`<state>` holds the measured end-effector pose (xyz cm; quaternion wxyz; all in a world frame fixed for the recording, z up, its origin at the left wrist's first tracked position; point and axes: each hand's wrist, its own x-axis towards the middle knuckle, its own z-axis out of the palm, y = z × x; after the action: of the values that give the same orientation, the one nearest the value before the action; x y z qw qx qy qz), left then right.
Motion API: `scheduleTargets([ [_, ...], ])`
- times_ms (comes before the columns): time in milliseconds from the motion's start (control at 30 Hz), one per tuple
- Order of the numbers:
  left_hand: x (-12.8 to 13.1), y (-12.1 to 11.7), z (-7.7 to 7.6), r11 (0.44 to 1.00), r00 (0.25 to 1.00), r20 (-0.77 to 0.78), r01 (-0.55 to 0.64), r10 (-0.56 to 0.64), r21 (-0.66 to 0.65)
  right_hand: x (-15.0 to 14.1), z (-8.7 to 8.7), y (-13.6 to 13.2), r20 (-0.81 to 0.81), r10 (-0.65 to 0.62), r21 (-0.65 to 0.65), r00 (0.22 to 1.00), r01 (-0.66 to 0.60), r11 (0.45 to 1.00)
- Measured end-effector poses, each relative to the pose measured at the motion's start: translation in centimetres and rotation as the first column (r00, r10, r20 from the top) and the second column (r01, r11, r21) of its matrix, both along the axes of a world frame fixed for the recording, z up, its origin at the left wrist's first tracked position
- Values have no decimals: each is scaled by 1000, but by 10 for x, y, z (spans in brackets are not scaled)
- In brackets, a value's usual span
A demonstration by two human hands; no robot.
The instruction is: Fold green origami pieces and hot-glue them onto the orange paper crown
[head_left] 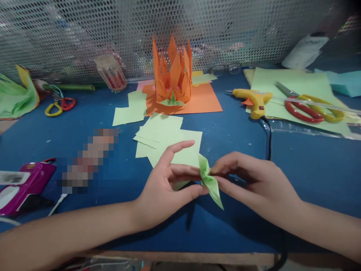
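Note:
A small folded piece of light green paper [210,183] hangs between my two hands, just above the blue table [242,124]. My left hand [166,188] pinches its left side with thumb and middle fingers, the index finger stretched out above. My right hand [254,184] pinches its right side with closed fingertips. Just behind my hands lies a loose stack of light green paper squares [163,131]. Further back stands a spiky orange paper flower [172,75] on an orange sheet [205,101], with a small green folded leaf [172,101] at its base.
A yellow glue gun [254,101] and red-and-yellow scissors [310,109] lie at the right on large green sheets [299,84]. At left are a magenta device [25,184], small scissors [60,105], a plastic jar [111,73] and green paper work [14,96]. A perforated metal screen [84,30] closes the back.

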<state>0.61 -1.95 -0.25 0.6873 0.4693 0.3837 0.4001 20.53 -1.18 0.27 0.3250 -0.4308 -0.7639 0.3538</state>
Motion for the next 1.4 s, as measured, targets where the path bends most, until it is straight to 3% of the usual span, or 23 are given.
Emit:
scheduleTargets([
  [67,0,-2,0,998,999,-43,-12,15,58,1,0,-1,-1,-8,-4,1000,8,1000],
  [200,0,-3,-3,983,996,-85,-20,36,180,0,1,-2,15,-4,108,1000,3,994],
  [367,1,0,-3,989,1000,-7,-19,21,144,-2,2,-1,49,41,179,998,-49,983],
  [433,0,3,-1,991,999,-11,-38,40,130,5,6,7,154,11,307,988,-59,950],
  [467,0,5,-1,991,998,-24,-47,50,124,12,9,14,260,-64,391,964,-45,919],
  [500,-1,6,0,992,998,-44,-49,55,119,21,12,23,373,-242,502,896,24,864],
  [533,-2,7,1,992,997,-63,-46,54,118,32,15,33,478,-463,553,747,153,819],
  [567,-2,8,1,992,996,-80,-35,45,121,44,17,45,595,-585,537,551,269,799],
  [600,-3,9,1,992,995,-96,-18,31,127,57,18,57,700,-627,501,342,392,772],
  [633,-4,10,1,991,994,-109,0,15,135,70,18,68,780,-596,455,189,482,749],
  [667,-4,10,1,990,993,-118,14,3,144,82,17,79,832,-532,382,159,531,756],
  [733,-4,10,0,986,992,-122,39,-19,165,98,13,95,852,-436,225,290,548,806],
  [800,-4,10,1,983,993,-100,80,-64,168,104,9,103,835,-430,189,344,556,810],
  [900,-4,10,2,978,987,-42,157,-153,136,100,7,106,797,-477,202,371,580,789],
  [1067,-4,10,2,975,981,-6,194,-195,103,92,5,107,719,-574,243,392,632,736],
  [1267,-3,11,4,961,977,1,208,-211,181,82,-4,113,624,-633,234,458,663,711],
  [1400,-4,11,4,952,978,-72,208,-197,225,81,-3,111,571,-631,162,525,681,714],
])
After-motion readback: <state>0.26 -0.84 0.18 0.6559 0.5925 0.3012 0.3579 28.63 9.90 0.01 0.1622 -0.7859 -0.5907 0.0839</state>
